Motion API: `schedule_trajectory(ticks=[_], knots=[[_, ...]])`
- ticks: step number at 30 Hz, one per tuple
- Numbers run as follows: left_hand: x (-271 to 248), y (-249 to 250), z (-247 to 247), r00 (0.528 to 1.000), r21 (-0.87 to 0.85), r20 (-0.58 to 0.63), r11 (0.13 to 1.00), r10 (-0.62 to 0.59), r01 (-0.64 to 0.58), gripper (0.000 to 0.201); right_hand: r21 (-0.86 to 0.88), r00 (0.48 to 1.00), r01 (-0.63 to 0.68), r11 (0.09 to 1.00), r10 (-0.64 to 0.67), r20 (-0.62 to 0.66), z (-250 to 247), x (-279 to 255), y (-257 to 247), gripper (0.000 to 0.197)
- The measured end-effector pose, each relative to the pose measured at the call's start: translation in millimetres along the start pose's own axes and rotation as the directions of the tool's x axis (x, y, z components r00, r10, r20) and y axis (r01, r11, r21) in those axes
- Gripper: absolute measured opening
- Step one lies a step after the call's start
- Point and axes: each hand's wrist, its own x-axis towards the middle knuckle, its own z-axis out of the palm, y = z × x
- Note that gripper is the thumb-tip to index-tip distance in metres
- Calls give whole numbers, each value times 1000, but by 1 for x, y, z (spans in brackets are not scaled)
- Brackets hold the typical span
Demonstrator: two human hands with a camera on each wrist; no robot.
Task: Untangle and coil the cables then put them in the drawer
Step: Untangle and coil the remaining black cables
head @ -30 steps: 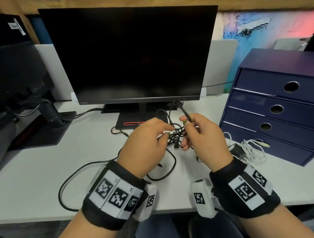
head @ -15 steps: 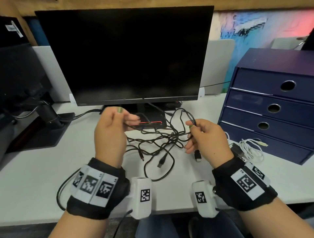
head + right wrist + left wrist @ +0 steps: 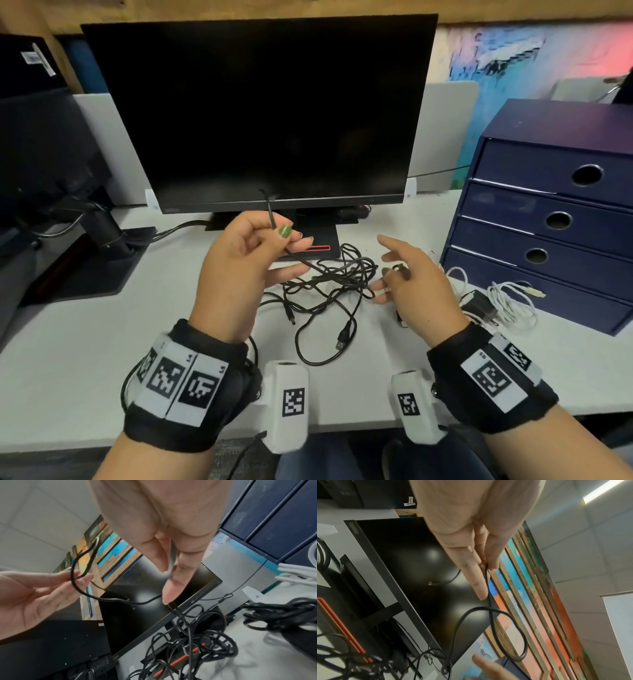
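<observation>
A tangle of black cables [image 3: 329, 281] lies on the white desk [image 3: 85, 342] in front of the monitor stand. My left hand [image 3: 291, 240] is raised above it and pinches one black cable [image 3: 301, 262] between thumb and fingers; the cable's short end sticks up past the thumb. That strand loops in the air [image 3: 458, 622] and runs across to my right hand [image 3: 390, 277], which pinches it [image 3: 172, 561] between thumb and a curled finger, index finger stretched out. The blue drawer unit [image 3: 548, 222] stands at the right with all drawers closed.
A dark monitor [image 3: 260, 113] on its stand [image 3: 308, 248] fills the back of the desk. A white cable with a black charger [image 3: 507, 301] lies before the drawer unit. A monitor arm base [image 3: 102, 233] sits at the left. Loose plugs lie near the desk's front edge.
The hands came apart from the tangle. My left hand rose, drawing one strand up and out. My right hand stayed near the tangle and stretched out its index finger.
</observation>
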Motion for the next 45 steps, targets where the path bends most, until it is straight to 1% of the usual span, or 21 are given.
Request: schedule_trajectory(ticks=[2,4,7,9,12,16,19,21,22,25,27,28,30,31,33,35,36,39,42,44,45], knots=[[-2,-5,3,1000,38,2,999,3,-3,8,-27,994,98,995,-97,42,0,-7,-9,41],[-5,-11,7,1000,70,11,997,-14,14,9,90,980,159,983,-168,104,1,-18,-23,29],[-9,-19,11,999,145,11,989,-33,31,12,185,927,171,968,-222,304,4,-30,-36,36],[-11,-23,10,999,175,1,984,-34,33,12,130,882,187,974,-225,415,8,-34,-34,36],[-15,-25,7,998,164,-27,985,-50,54,9,-116,880,255,960,-181,439,10,-35,-24,52],[-18,-28,-4,994,172,-110,985,-4,23,8,-261,927,206,943,-103,362,10,-34,-9,58],[-14,-25,-19,976,175,-208,984,67,-30,13,-375,971,184,909,-110,210,-2,-27,3,47],[-12,-24,-28,959,223,-257,973,120,-62,17,-333,990,127,935,-98,102,-15,-20,6,30],[-11,-23,-30,950,242,-276,967,145,-78,18,-301,996,90,949,-78,51,-22,-17,6,27],[-9,-20,-32,938,257,-296,961,181,-105,19,-232,993,-8,973,-20,-120,-39,-11,6,34],[-11,-19,-27,955,231,-260,970,141,-80,16,-76,989,-24,997,12,-146,-39,-12,-1,34],[-13,-19,-23,966,221,-235,973,111,-58,14,-25,990,2,1000,-5,-144,-38,-14,-5,33],[-19,-22,-11,983,253,-171,967,70,-25,12,-10,985,88,996,-89,-145,-30,-22,-16,30],[-21,-25,-5,990,291,-132,957,56,-16,11,-11,983,143,990,-143,-119,-25,-27,-23,26],[-27,-30,6,999,355,-44,935,21,-4,14,-12,976,217,976,-217,16,-12,-38,-34,21],[-33,-32,13,998,452,67,892,-1,-30,16,-9,963,215,977,-210,166,4,-44,-37,25],[-36,-33,17,992,492,125,869,-14,-50,16,2,957,208,978,-203,205,11,-46,-37,25],[-42,-32,22,966,587,256,800,-40,-123,14,-28,968,206,978,-200,149,24,-46,-35,17],[-42,-28,20,962,598,272,784,1,-170,2,-3,991,115,993,-114,71,23,-41,-32,30],[-40,-26,16,965,621,219,742,146,-253,19,-21,995,71,997,-70,72,15,-35,-31,32],[-38,-24,14,952,625,191,718,238,-305,17,-89,992,87,992,-78,96,10,-33,-32,31]])
